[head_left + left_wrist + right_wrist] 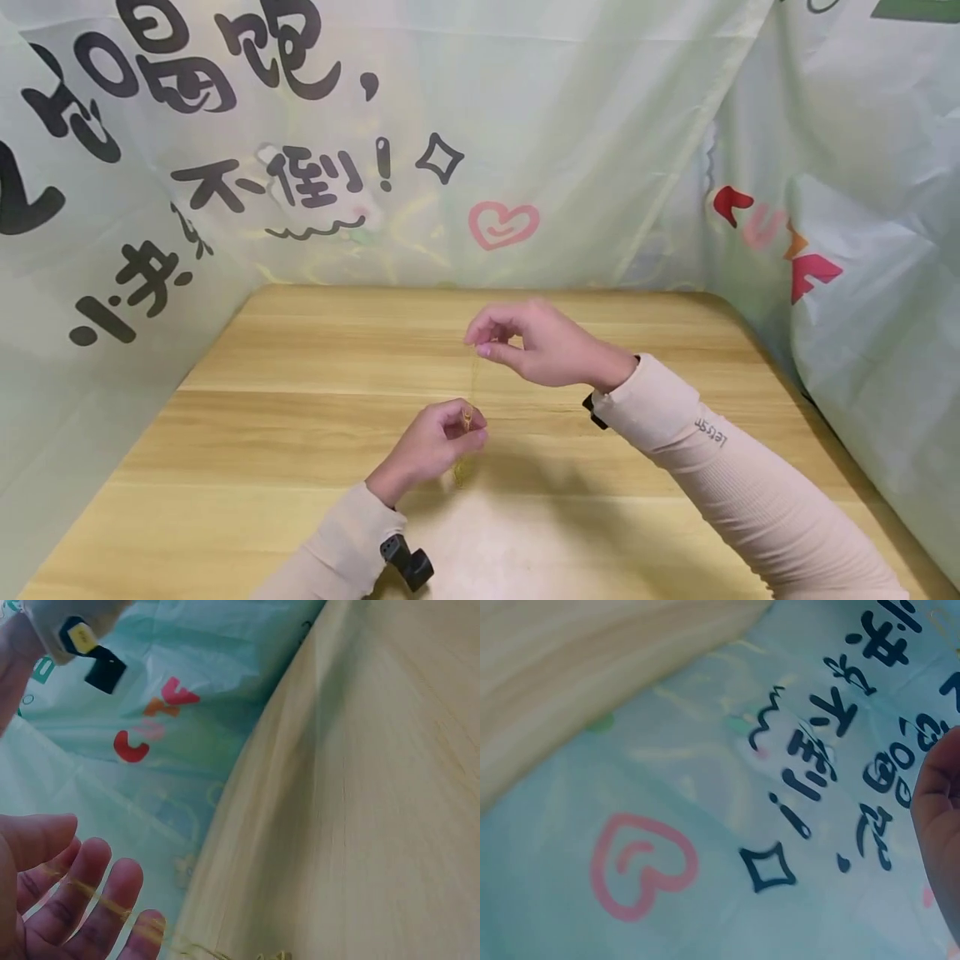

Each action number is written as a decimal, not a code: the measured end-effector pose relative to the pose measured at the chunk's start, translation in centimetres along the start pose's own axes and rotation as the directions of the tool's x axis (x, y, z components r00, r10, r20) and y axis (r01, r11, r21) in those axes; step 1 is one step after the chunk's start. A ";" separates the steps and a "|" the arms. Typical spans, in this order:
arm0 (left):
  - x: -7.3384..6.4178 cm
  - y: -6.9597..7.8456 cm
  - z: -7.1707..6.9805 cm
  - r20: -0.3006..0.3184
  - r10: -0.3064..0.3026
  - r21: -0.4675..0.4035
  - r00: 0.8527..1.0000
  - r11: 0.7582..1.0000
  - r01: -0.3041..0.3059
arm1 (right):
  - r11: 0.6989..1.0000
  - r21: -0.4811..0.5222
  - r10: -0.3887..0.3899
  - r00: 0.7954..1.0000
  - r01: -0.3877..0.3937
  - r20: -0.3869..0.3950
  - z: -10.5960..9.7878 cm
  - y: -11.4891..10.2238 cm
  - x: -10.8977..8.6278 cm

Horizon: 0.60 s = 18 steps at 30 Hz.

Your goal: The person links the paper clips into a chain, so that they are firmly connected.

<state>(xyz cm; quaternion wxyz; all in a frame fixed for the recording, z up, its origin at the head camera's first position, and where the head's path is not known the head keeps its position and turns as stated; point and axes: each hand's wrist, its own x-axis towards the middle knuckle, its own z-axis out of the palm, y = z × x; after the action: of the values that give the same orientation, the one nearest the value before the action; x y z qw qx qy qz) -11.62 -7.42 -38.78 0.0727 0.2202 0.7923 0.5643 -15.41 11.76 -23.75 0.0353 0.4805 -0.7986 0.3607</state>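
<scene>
A very thin gold-coloured strand [474, 375] runs downward between my two hands. My right hand [551, 343] is raised and pinches the strand's upper end between thumb and fingers. Lower and to the left, my left hand [437, 437] is around the strand, its fingers bent loosely. In the left wrist view the strand [112, 904] crosses in front of those spread fingers, partly hidden by the thumb. A small gold bunch [459, 473] hangs below the left hand. The frames are too coarse to tell chain from thread. Only the right hand's edge [939, 814] shows in the right wrist view.
Beneath the hands lies a light wooden table [315, 433]. Pale printed cloth [600, 150] hangs behind it and along both sides, bearing dark characters and a pink heart [503, 225]. Small black devices sit on the left wrist [407, 563] and right wrist [595, 411].
</scene>
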 end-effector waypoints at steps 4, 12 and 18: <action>0.1 0.0 0.0 0.006 0.004 0.026 1.000 1.000 -0.004 | 0.998 -0.014 -0.055 0.998 0.054 -0.034 -1.3 -0.9 0.5; 0.0 -0.6 -0.1 0.019 -0.016 0.029 1.000 0.999 0.015 | 0.987 -0.026 -0.162 0.960 0.160 -0.228 -2.5 -2.2 1.3; 0.0 -1.0 -0.1 0.018 -0.022 0.041 1.000 0.999 0.021 | 0.965 -0.014 -0.242 0.862 0.264 -0.445 -2.8 -2.7 1.9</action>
<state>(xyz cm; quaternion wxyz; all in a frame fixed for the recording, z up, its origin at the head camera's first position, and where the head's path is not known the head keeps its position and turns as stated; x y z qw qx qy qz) -11.97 -7.79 -39.70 0.0815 0.2182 0.8052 0.5454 -15.07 11.29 -19.43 0.2517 0.4869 -0.6909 0.4715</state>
